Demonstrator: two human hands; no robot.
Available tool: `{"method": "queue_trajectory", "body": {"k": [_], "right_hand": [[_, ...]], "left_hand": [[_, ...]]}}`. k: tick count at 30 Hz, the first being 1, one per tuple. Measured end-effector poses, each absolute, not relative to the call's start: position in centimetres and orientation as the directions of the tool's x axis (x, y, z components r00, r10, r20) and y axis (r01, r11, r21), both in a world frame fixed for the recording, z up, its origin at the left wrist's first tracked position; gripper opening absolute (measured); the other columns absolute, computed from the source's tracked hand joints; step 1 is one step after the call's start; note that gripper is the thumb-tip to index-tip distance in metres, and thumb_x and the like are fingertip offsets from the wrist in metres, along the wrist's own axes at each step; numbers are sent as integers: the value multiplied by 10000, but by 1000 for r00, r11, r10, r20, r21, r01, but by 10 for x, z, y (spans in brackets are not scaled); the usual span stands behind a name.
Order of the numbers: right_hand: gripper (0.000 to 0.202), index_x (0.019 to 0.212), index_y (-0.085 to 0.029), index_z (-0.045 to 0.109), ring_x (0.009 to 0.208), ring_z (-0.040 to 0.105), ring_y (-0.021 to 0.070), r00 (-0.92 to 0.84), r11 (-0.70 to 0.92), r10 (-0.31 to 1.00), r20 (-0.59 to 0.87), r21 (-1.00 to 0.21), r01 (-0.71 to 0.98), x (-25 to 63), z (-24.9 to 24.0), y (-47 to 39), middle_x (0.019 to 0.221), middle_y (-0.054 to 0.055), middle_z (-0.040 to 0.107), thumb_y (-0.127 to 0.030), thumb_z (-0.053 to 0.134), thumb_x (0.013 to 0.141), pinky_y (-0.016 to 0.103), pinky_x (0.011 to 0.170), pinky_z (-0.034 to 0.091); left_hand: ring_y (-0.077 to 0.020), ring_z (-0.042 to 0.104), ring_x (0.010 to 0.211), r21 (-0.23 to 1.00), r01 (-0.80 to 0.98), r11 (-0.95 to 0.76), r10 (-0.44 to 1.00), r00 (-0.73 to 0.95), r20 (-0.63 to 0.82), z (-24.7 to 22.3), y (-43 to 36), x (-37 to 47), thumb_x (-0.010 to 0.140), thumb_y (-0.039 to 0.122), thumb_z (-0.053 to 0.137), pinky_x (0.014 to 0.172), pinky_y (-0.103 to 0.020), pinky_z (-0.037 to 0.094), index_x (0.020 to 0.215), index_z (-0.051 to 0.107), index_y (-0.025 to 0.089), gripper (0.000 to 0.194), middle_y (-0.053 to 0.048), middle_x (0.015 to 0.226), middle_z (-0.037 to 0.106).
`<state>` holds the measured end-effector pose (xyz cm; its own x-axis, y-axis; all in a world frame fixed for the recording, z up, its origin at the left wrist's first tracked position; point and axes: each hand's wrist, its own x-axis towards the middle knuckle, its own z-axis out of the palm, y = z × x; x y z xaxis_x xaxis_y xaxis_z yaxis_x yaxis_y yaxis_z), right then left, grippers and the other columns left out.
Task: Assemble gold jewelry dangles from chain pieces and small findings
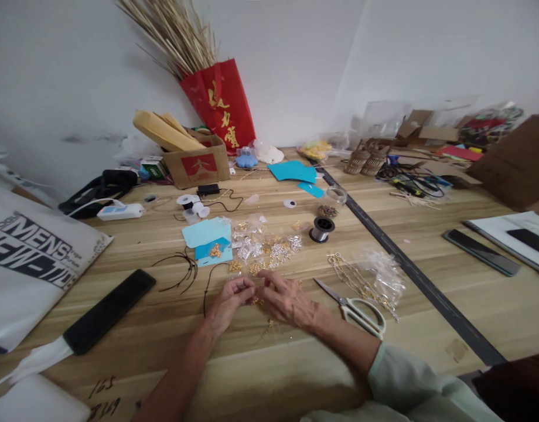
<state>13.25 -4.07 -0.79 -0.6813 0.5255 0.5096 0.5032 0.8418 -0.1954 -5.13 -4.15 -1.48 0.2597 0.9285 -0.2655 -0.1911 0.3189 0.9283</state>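
Note:
My left hand (pixel 232 297) is closed in a pinch at the front middle of the table, its fingertips almost touching those of my right hand (pixel 287 300). My right hand's fingers are bent and pinching too, with the index finger raised. Small gold-coloured bits (pixel 257 301) show between the hands; exactly what they grip is hidden. Below my right hand lies a short gold chain (pixel 265 332). Just beyond the fingertips are loose gold beads (pixel 235 266) and small bags of silver and gold findings (pixel 269 249). Scissors (pixel 355 309) rest to the right of my right hand.
Gold chains (pixel 355 278) and a crumpled plastic bag (pixel 384 278) lie at right. A wire spool (pixel 322 229) stands behind the scissors. Black cords (pixel 181 271) and blue cards (pixel 207 233) are at left, near a black phone (pixel 109 310). A cardboard box (pixel 197 164) stands at the back.

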Motion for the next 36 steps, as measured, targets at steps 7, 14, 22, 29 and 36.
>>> {"method": "queue_trajectory", "body": {"k": [7,14,22,29,36], "right_hand": [[154,1002,-139,533,882,577,188,-691,879,473,547,-244,409,132,-5,-37,947,115,604,-140,411,908,289,717,523],[150,1020,-125,525,908,564,200,-682,885,466,564,-295,360,131,-7,-36,972,130,599,-135,430,905,315,767,526],[156,1041,-132,520,944,572,194,-679,880,473,561,-336,336,132,-5,-37,1020,137,602,-149,422,921,323,795,526],[178,1062,-134,524,952,567,185,-687,869,487,540,-381,316,133,-6,-36,1032,129,603,-138,415,920,315,818,519],[161,1025,-126,542,939,567,182,-669,870,487,561,-379,316,133,-3,-37,1020,127,603,-136,424,916,306,826,515]], "left_hand": [[-94,483,552,924,-197,328,913,317,-257,-12,-42,-52,635,321,754,556,-215,373,636,612,128,240,5,571,582],[-96,477,562,939,-173,298,915,331,-230,-16,-42,-53,670,331,730,568,-219,366,643,620,126,234,0,581,582],[-91,458,527,932,-153,329,912,307,-272,-12,-42,-51,587,320,777,541,-217,362,606,601,131,258,17,549,561],[-87,446,508,945,-100,312,912,311,-268,-14,-41,-51,576,295,772,532,-218,358,573,583,132,250,26,525,535],[-102,488,548,959,-88,270,915,332,-227,-12,-42,-53,636,290,741,569,-225,390,603,570,139,230,12,560,572]]}}
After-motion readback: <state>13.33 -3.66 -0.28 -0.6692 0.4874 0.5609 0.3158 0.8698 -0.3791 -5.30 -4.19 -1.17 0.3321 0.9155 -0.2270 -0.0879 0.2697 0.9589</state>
